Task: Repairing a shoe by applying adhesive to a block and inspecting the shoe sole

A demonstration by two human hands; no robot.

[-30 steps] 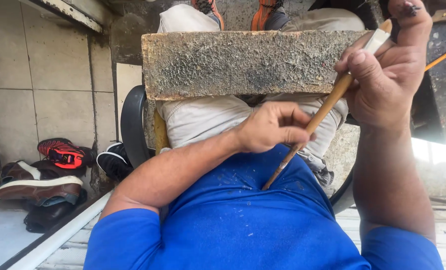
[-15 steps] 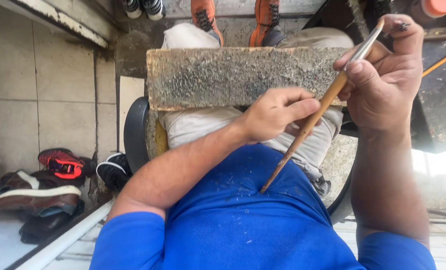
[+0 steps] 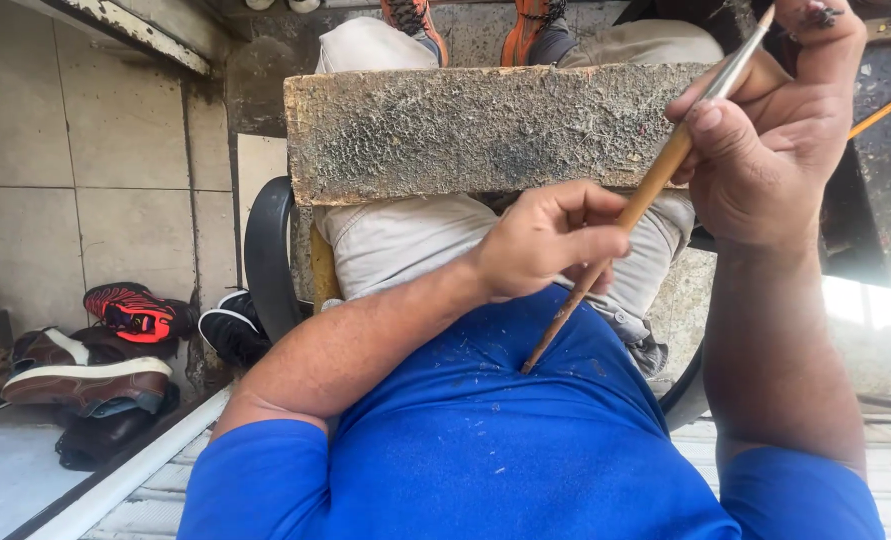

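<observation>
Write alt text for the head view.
A seated person in a blue shirt holds a thin wooden stick in both hands, left hand low and right hand high, over a rough wooden block on their lap. Shoes lie by the tiled wall.

Upper end of the thin stick (image 3: 655, 185) and right-hand fingers (image 3: 815, 30) beyond the top edge.

Thin wooden stick (image 3: 633, 205), tan with a pale upper end, slanted; pointed lower tip against blue shirt (image 3: 485, 440).
</observation>
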